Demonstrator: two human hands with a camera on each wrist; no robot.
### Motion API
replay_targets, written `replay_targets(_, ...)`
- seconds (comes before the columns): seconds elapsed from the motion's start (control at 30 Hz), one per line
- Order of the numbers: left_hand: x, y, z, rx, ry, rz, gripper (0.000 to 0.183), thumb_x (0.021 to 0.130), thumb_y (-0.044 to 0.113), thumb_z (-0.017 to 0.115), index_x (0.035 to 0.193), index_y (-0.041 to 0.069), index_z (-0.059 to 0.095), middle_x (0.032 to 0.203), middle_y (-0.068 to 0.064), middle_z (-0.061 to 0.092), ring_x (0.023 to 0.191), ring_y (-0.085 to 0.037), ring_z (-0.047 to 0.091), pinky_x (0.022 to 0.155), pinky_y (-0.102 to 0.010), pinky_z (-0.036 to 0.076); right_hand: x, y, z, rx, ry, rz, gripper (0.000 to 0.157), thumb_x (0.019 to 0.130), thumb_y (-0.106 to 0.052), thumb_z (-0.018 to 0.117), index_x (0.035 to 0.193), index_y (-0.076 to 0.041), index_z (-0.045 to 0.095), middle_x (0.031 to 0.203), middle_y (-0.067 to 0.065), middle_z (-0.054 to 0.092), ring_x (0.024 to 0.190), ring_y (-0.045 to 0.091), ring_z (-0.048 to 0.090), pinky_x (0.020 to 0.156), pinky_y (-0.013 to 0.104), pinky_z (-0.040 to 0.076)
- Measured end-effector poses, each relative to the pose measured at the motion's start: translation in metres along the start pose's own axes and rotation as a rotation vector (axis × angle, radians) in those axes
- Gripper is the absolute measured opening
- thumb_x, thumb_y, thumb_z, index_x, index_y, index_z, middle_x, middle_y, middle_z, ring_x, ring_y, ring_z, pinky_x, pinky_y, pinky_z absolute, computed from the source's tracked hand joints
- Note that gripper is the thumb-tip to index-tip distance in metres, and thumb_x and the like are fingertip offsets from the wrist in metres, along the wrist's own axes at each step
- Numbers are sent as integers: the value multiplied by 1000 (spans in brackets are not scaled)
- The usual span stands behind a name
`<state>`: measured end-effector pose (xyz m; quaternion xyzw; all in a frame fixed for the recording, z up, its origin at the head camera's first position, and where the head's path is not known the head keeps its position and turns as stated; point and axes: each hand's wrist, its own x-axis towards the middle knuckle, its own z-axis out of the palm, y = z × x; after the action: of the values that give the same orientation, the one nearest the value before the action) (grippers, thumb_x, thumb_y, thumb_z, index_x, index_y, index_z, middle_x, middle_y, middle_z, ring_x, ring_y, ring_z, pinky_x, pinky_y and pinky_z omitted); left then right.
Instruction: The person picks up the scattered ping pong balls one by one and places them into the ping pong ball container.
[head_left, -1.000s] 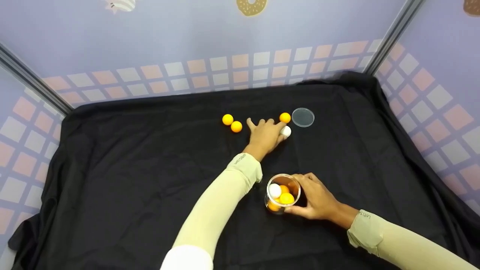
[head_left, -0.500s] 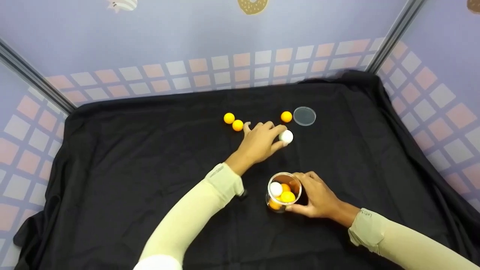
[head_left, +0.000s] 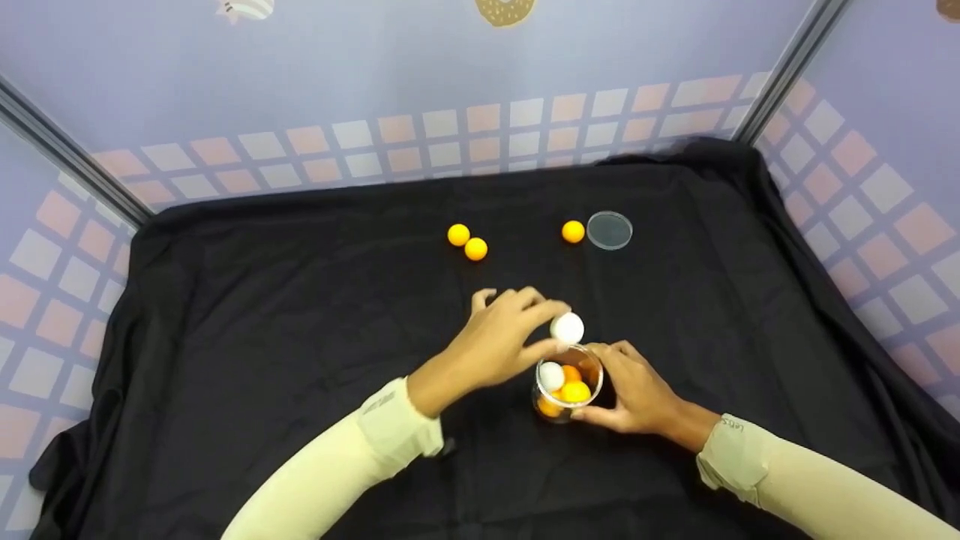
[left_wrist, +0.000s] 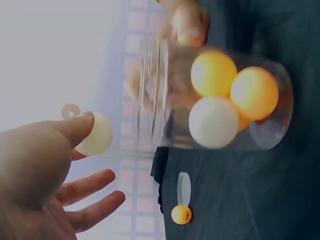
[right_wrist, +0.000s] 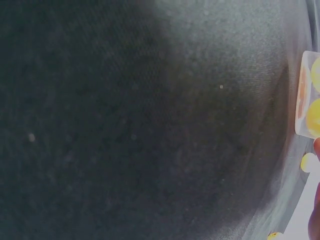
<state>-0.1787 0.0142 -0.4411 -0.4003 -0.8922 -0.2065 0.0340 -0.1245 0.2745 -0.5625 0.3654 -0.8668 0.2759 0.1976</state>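
A white ping-pong ball (head_left: 567, 328) is pinched between the thumb and a finger of my left hand (head_left: 491, 341), just beyond the far rim of a clear jar (head_left: 551, 414). In the left wrist view, this ball (left_wrist: 100, 134) is apart from the jar's mouth and the other fingers stretch out loosely. My right hand (head_left: 637, 394) grips the jar's right side and the jar stands upright on the cloth. Inside it lie one white ball (left_wrist: 214, 122) and several orange balls (left_wrist: 254, 93). The right wrist view catches only an edge of the jar (right_wrist: 301, 107) and fingertips.
Two orange balls (head_left: 467, 242) lie near each other at the back of the black cloth (head_left: 300, 337). Another orange ball (head_left: 573, 232) sits beside a clear round lid (head_left: 610, 230). Patterned walls (head_left: 375, 67) enclose the back and sides.
My left hand has lifted the white ball from near the lid and brought it toward me, close to the jar's mouth. My right hand and the jar have stayed in place.
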Motion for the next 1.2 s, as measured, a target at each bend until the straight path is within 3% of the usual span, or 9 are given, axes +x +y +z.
replay_targets(0.23,-29,9,1,-12,4,59,40,96,49,67,132,32,64,116,6,63,109,-14,61,103,-62,37,0,0,-1,-22,4,-4,87,77,-61,81,137,-4,56,128,5,66,100,19,65,88,37,46)
replay_targets(0.4,-40,11,9,23,10,76,45,94,52,67,135,32,64,118,6,60,110,-16,60,105,-65,35,0,0,-2,-16,-20,9,86,77,-59,81,137,-4,55,129,5,66,102,19,65,89,37,46)
replay_targets(0.63,-42,12,17,92,31,88,48,93,49,70,137,33,63,122,3,61,113,-18,59,104,-68,35,0,0,-3,-23,-23,15,87,76,-59,82,138,-4,55,129,5,66,103,18,65,90,36,46)
replay_targets(1.2,-41,12,17,129,75,101,47,95,46,68,140,35,60,122,2,61,112,-19,60,102,-68,36,-1,-1,-2,-23,-26,18,85,76,-60,81,136,-6,56,129,3,66,104,16,65,89,33,45)
